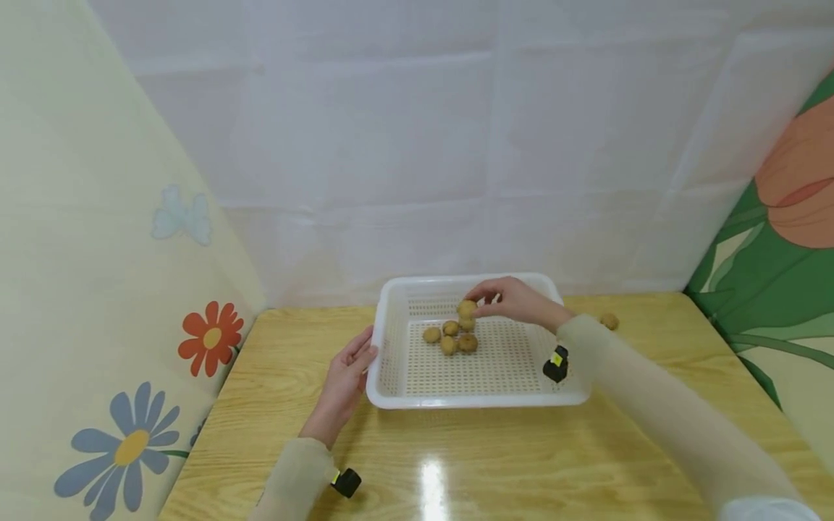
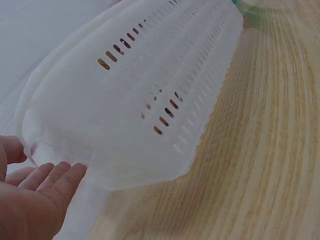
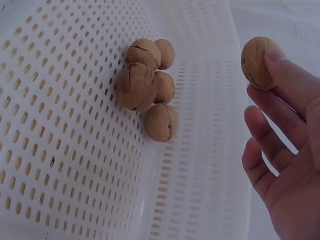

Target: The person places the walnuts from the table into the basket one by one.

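Observation:
A white plastic basket (image 1: pixel 478 402) with slotted walls and floor sits on the wooden table. Its left rim is held by my left hand (image 1: pixel 345 380), the thumb on the rim and the fingers against the outer wall, as the left wrist view (image 2: pixel 37 200) shows. Over the basket, my right hand (image 1: pixel 511 298) pinches a walnut (image 3: pixel 259 63) between thumb and fingertips; the other fingers are spread below. Several walnuts (image 3: pixel 136 86) lie clustered on the basket floor, left of the middle in the head view. One walnut (image 1: pixel 609 321) lies on the table, right of the basket.
The wooden table (image 1: pixel 404 456) spreads in front of the basket and to both sides. A white cloth backdrop (image 1: pixel 391 159) hangs behind it. Panels with painted flowers (image 1: pixel 211 338) stand left and right. Each wrist wears a small black camera (image 1: pixel 556 364).

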The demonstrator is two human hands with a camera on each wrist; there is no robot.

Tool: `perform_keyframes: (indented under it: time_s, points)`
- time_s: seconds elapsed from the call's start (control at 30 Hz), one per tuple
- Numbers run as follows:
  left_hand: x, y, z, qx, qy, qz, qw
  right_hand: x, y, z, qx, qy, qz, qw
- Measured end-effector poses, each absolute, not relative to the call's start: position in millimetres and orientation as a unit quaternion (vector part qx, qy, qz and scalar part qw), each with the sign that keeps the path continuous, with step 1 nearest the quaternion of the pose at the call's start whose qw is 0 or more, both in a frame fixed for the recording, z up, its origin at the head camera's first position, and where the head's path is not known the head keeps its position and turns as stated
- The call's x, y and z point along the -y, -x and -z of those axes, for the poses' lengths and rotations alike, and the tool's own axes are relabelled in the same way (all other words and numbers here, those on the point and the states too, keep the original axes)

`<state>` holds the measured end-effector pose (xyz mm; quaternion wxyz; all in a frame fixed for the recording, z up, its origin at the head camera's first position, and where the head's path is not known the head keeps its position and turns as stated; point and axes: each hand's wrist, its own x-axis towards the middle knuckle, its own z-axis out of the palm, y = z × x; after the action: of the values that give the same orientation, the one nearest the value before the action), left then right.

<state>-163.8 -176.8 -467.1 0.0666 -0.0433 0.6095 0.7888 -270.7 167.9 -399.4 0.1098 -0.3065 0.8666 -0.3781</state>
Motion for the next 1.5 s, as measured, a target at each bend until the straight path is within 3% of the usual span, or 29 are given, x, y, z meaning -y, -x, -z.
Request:
perform_keyframes:
  time_s: [0.53,1.03,1.4,1.5]
  points:
    - [181,160,466,-0.61,0.05,-0.788,0.065,-104,273,441,-0.848,0.342,0.336,0.223]
    - [185,157,468,-0.611,0.047,-0.788,0.06,-74,272,460,-0.861,0.423,0.217,0.181]
    - [187,160,467,-0.612,0.049,-0.787,0.061,-88,270,447,-0.851,0.325,0.333,0.246]
    - [188,161,466,-0.613,0.05,-0.786,0.062,-95,272,442,-0.848,0.331,0.339,0.238]
